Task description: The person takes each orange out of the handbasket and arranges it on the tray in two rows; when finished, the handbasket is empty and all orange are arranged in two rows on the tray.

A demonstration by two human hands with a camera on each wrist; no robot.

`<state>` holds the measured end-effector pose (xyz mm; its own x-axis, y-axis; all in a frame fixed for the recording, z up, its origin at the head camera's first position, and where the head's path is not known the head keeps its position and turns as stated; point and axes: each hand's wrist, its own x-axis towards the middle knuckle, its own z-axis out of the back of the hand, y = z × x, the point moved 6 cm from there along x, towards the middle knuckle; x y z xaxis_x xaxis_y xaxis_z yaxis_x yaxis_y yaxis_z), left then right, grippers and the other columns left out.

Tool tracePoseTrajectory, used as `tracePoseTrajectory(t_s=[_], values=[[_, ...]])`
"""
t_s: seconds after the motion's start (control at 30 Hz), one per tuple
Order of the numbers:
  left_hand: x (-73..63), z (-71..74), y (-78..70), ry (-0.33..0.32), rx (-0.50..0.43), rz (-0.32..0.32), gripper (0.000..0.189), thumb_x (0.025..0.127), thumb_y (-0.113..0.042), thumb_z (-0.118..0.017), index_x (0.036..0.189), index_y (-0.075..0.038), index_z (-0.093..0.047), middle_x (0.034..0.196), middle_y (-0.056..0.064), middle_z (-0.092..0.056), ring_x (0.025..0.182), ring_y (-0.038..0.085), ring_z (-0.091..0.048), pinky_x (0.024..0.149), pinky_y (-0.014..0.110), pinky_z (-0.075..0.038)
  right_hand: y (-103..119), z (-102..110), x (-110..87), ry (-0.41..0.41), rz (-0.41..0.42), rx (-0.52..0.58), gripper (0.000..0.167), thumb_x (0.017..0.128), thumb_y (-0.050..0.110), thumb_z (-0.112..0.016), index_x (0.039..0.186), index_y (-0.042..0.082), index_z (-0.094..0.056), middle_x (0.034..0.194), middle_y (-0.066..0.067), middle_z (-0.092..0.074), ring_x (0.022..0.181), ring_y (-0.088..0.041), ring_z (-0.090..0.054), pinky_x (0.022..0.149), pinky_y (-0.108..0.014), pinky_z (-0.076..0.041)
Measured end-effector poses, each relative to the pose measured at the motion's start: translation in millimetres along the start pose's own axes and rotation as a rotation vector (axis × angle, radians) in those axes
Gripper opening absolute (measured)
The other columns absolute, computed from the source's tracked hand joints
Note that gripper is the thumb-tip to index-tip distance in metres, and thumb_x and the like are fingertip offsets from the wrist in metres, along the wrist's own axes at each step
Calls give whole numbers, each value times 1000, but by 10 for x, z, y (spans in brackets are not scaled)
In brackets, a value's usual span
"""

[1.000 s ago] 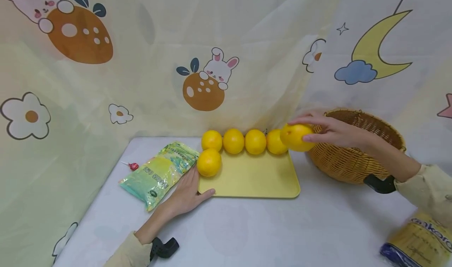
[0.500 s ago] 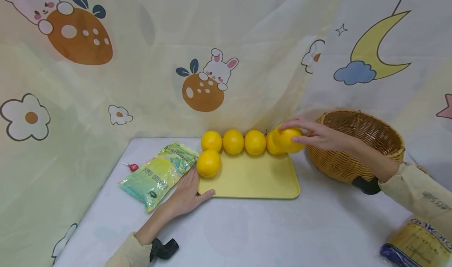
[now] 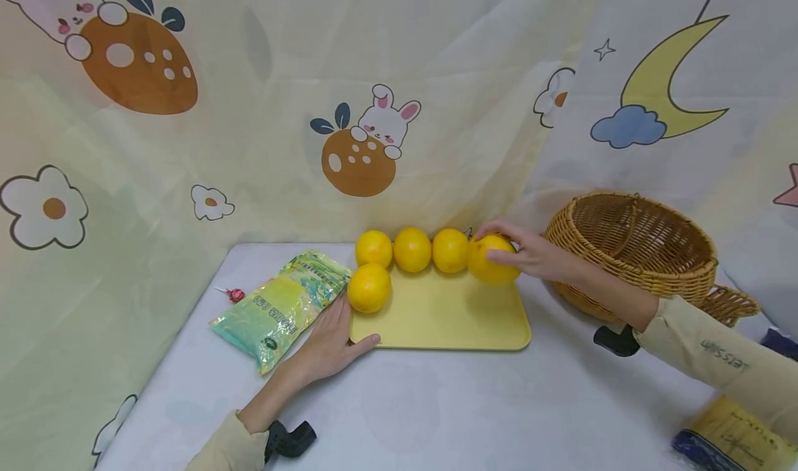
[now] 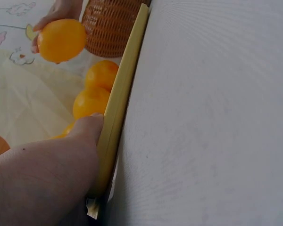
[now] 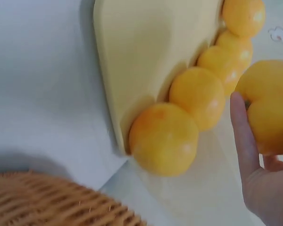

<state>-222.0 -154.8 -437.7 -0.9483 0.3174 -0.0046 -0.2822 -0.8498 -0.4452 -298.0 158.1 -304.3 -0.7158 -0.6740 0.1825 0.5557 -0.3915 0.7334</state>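
My right hand (image 3: 539,255) grips an orange (image 3: 490,264) over the back right of the yellow tray (image 3: 442,322); the right wrist view shows the held orange (image 5: 269,110) up off the tray. Three oranges, the middle one (image 3: 413,249) among them, line the tray's back edge in the head view. A fourth in that row (image 5: 162,139) sits at the back right corner, hidden from the head view by the held one. Another orange (image 3: 370,288) sits in front of the leftmost. My left hand (image 3: 330,343) rests at the tray's front left corner, fingers straight along its side, thumb at the front rim.
A wicker basket (image 3: 623,277) stands tilted right of the tray, behind my right forearm. Left of the tray lies a green-yellow packet (image 3: 280,312), with a red lollipop (image 3: 235,295) beyond it. A yellow and blue package (image 3: 729,433) lies front right. A patterned cloth hangs behind the table.
My right hand has carried its orange leftward and slightly down, from beside the basket to over the tray's back right. The left hand stays in place.
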Motion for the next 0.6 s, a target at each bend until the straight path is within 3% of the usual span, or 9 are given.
tracePoseTrajectory(t_s=[0.13, 0.3, 0.43, 0.57, 0.6], values=[[-1, 3, -5, 0, 0, 5, 105, 90, -67, -48, 155, -6, 8, 165, 11, 7, 153, 28, -1, 124, 52, -11, -13, -78, 73, -49, -69, -55, 32, 95, 15, -62, 125, 4, -53, 127, -13, -55, 111, -22, -48, 97, -30, -42], [-5, 20, -13, -20, -6, 1, 104, 91, -65, -50, 155, -5, 6, 165, 13, 5, 153, 30, -3, 123, 53, -13, -7, -211, 169, -50, -122, -119, 49, 86, 19, -73, 130, 8, -53, 131, -11, -56, 114, -27, -52, 94, -40, -46], [-9, 22, -14, -22, -8, 1, 104, 91, -65, -50, 156, -5, 6, 165, 13, 4, 153, 30, -4, 123, 53, -13, 12, -367, 238, -27, -106, -142, 50, 82, 22, -77, 128, 14, -58, 131, -10, -56, 117, -28, -51, 96, -44, -45], [-6, 19, -19, -22, -12, -5, 104, 91, -65, -50, 156, -6, 6, 165, 12, 5, 153, 30, -3, 123, 53, -13, 35, -523, 319, -12, -63, -154, 55, 79, 22, -78, 129, 10, -58, 131, -11, -55, 118, -27, -49, 99, -44, -42], [-4, 17, -19, -18, -10, -2, 104, 91, -65, -50, 156, -7, 7, 165, 11, 5, 153, 29, -3, 124, 52, -13, 36, -557, 336, -9, -62, -158, 57, 78, 23, -78, 130, 9, -58, 131, -11, -54, 114, -26, -49, 94, -42, -43]])
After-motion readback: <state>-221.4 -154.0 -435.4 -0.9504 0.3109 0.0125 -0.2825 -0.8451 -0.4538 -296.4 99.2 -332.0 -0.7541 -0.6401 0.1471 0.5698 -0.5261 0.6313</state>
